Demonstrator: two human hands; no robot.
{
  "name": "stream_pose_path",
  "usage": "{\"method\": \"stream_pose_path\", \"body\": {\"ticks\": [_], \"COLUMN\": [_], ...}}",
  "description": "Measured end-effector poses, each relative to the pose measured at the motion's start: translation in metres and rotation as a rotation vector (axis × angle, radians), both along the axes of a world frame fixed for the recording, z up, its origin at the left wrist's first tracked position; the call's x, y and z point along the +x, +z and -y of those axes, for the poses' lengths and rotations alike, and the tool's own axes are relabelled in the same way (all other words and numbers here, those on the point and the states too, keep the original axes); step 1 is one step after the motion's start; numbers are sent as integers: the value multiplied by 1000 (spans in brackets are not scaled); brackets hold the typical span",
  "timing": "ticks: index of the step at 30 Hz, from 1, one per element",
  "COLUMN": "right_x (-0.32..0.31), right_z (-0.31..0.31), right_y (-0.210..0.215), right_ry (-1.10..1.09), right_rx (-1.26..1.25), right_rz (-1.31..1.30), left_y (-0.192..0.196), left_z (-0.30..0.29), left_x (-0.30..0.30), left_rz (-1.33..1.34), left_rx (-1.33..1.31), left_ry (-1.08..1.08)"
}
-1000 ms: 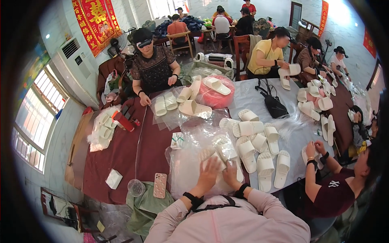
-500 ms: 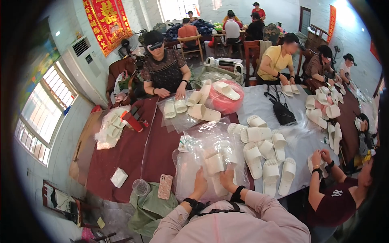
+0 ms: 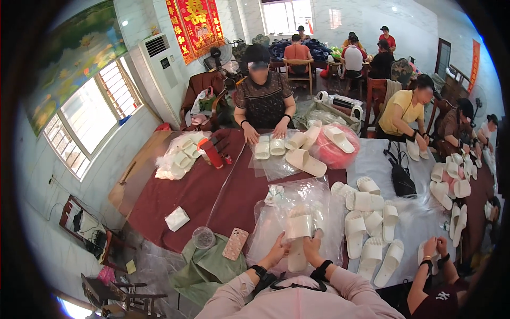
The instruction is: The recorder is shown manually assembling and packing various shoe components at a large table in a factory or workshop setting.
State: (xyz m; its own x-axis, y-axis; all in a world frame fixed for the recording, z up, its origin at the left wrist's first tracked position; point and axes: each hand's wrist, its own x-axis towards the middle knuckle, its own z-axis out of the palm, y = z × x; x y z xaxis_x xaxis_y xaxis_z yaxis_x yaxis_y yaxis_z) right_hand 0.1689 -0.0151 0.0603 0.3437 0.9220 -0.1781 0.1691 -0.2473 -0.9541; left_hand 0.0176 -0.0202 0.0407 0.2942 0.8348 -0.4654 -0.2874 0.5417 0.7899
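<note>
A cream slipper [image 3: 298,237] lies lengthwise between the person's two hands, toe end pointing away from the body, resting on a heap of clear plastic bags [image 3: 297,212] on the dark red surface [image 3: 186,191]. The left hand [image 3: 278,248] comes in from the lower edge and presses against the slipper's left side near the heel, fingers curled onto its edge; the right hand [image 3: 312,248] meets the slipper on its right side at about the same height, fingers bent around the rim. Both hands grip the slipper, and its heel end sits between the two palms while the strap and toe reach beyond the fingertips. Each wrist wears a dark band.

Just left of the left forearm lie a phone [image 3: 235,243] in a patterned case, a round clear lid [image 3: 204,237] and a crumpled green cloth [image 3: 204,268]. To the right, on a pale sheet, a loose group of matching cream slippers [image 3: 372,228] lies near the right hand but apart from it. Another person's hands [image 3: 434,250] work at the lower right corner. Across the surface a seated person in a dark patterned top rests both hands on a pair of slippers [image 3: 270,147], beside a pink basin [image 3: 336,150] with more slippers
</note>
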Motion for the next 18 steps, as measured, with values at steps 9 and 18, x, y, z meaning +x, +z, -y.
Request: {"method": "stream_pose_path", "body": {"ticks": [9, 18], "right_x": [9, 61], "right_z": [-15, 19], "right_y": [-42, 0], "right_ry": [113, 590], "right_rx": [250, 254], "right_rz": [654, 816], "left_y": [-6, 24], "left_z": [8, -3], "left_x": [-6, -13], "left_rz": [-100, -86], "left_rx": [77, -57], "left_ry": [-343, 31]}}
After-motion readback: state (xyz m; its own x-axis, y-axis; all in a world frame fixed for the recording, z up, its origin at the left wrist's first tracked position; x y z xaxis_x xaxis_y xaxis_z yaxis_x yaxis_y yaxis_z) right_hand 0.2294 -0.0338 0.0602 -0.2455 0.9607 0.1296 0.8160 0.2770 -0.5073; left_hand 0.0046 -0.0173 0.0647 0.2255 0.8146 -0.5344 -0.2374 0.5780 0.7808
